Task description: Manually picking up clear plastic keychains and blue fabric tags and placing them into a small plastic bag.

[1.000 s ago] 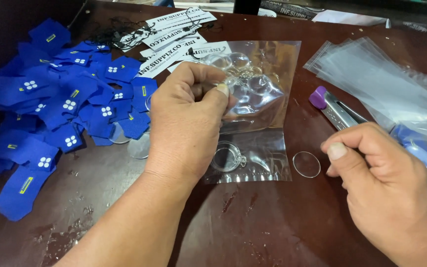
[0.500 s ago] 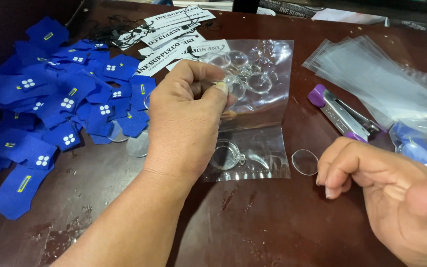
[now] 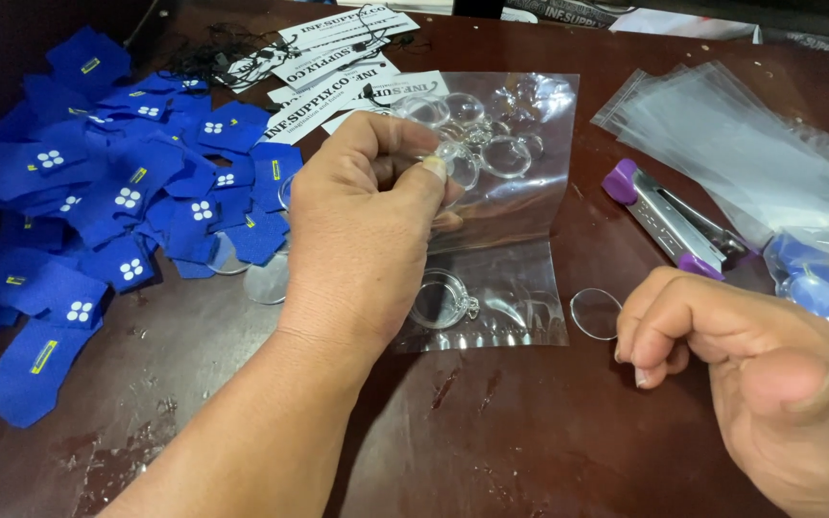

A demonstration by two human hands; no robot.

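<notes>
Lying lengthwise toward table's far edge (image 3: 798,58): clear bag (image 3: 520,221)

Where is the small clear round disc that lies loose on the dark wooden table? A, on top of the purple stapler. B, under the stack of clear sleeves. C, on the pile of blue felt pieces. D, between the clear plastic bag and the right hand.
D: the small clear round disc lies on bare table just right of the clear plastic bag, beside the curled fingers of the right hand.
</notes>
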